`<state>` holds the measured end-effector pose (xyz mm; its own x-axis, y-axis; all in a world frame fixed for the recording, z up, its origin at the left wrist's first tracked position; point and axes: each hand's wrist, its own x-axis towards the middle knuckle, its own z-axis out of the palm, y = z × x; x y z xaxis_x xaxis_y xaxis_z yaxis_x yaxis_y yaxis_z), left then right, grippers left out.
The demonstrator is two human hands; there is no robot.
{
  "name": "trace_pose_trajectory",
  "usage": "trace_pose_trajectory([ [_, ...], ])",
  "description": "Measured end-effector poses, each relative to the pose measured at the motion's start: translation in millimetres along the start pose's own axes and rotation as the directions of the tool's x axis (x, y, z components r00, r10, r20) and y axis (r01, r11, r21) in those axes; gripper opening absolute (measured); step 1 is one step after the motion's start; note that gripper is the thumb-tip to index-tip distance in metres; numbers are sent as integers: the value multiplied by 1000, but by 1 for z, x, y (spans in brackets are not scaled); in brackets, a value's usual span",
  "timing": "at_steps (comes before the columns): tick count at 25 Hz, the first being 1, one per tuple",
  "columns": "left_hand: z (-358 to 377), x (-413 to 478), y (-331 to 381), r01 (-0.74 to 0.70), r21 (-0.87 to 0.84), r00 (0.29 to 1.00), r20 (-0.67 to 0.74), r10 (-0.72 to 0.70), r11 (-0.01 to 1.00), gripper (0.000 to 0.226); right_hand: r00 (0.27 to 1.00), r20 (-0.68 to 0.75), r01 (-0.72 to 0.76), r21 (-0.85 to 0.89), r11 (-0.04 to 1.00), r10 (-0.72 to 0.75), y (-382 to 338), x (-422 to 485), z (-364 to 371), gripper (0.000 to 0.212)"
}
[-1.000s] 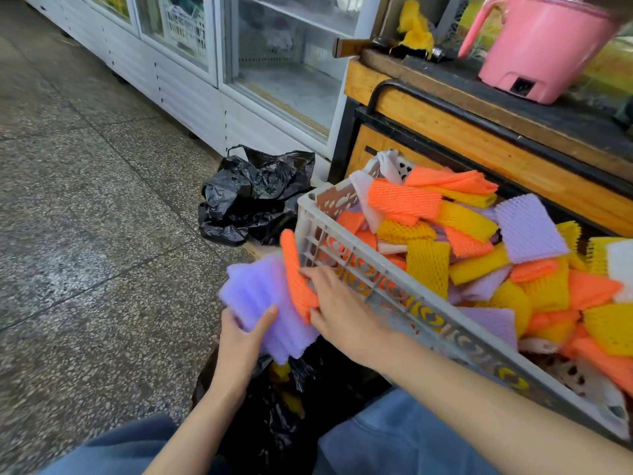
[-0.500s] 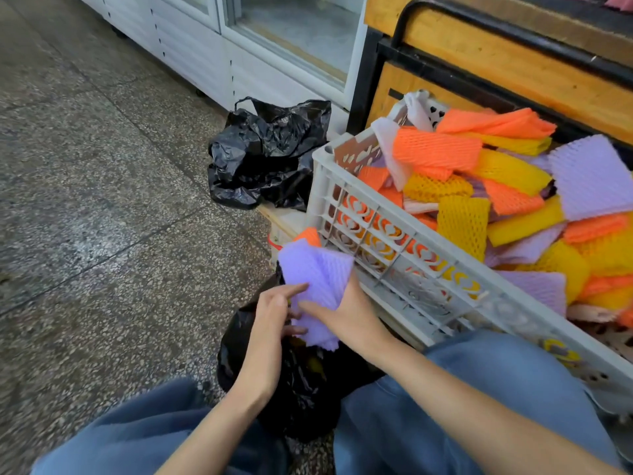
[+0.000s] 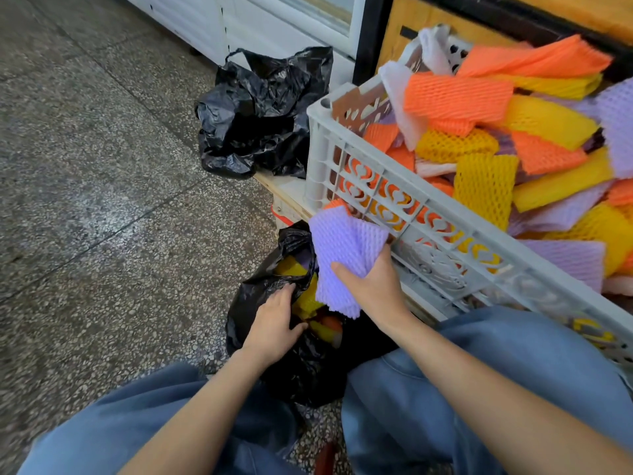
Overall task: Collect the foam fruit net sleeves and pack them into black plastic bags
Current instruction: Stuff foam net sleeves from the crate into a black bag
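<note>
My right hand (image 3: 373,286) grips a bunch of purple foam net sleeves (image 3: 342,255), with an orange one peeking out behind, just above the mouth of a black plastic bag (image 3: 301,365) between my knees. My left hand (image 3: 274,323) holds the bag's rim, pulling the mouth wide; yellow and orange sleeves show inside. A grey plastic crate (image 3: 421,214) to the right is heaped with orange, yellow, purple and white sleeves (image 3: 486,142).
A second black bag (image 3: 257,111), crumpled, lies on the speckled floor beyond the crate's corner. White cabinet fronts and a wooden counter stand behind. My blue-jeaned legs (image 3: 479,389) flank the open bag. The crate rests on a low wooden platform (image 3: 284,197).
My left hand let go of the purple sleeves and dropped to the bag's rim. My right hand alone carries the bunch, lowered toward the bag mouth. The camera tilted further down.
</note>
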<state>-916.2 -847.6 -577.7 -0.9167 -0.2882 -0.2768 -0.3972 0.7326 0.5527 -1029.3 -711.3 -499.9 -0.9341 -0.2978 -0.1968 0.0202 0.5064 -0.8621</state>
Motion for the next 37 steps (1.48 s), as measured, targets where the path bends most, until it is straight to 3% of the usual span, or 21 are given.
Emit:
trace_pose_trajectory([
  [5,-4,24,-2,-52,-15,994,-98,51,999,98,1000,-7,8,14,1000,-8,9,4,-6,81],
  [7,-6,31,-4,-21,-33,999,-47,19,999,92,1000,0,-1,-4,1000,1,11,4,-7,83],
  [10,-9,27,-3,54,-129,998,50,-48,990,52,1000,0,9,-38,999,-9,13,5,-7,76],
  [12,-18,17,-1,105,-251,990,-63,-124,962,16,1000,-2,23,-98,995,-23,15,6,-8,75],
  [15,-42,8,-8,165,-573,896,-252,-365,802,8,999,-19,39,-112,993,-42,9,2,-4,74],
  [17,-59,0,-10,134,-751,843,-257,-473,647,9,993,28,114,23,993,-115,-7,-11,3,73],
  [20,-70,-11,-7,141,-863,816,-176,-550,485,9,920,334,162,153,975,-205,-30,-34,21,68],
  [22,-69,-14,-9,149,-886,803,-150,-577,439,11,858,493,153,20,988,-143,-30,-37,32,61],
  [25,-70,-10,-15,120,-926,712,-171,-681,359,16,840,539,141,-327,935,62,-17,-18,31,60],
  [27,-71,-8,-18,78,-951,672,-171,-721,299,17,811,547,205,-597,776,206,-10,-4,25,63],
  [29,-70,-9,-19,59,-965,677,-150,-721,256,21,842,450,193,-766,614,297,-10,7,20,68],
  [31,-69,-9,-16,55,-971,697,-129,-705,232,22,905,319,107,-813,573,283,-14,17,20,79],
  [33,-69,-8,-11,65,-968,704,-127,-699,241,20,943,257,83,-796,599,210,-18,21,33,80],
  [37,-70,-4,-6,91,-963,699,-121,-705,255,18,961,270,261,-831,492,-54,-12,12,75,61],
])
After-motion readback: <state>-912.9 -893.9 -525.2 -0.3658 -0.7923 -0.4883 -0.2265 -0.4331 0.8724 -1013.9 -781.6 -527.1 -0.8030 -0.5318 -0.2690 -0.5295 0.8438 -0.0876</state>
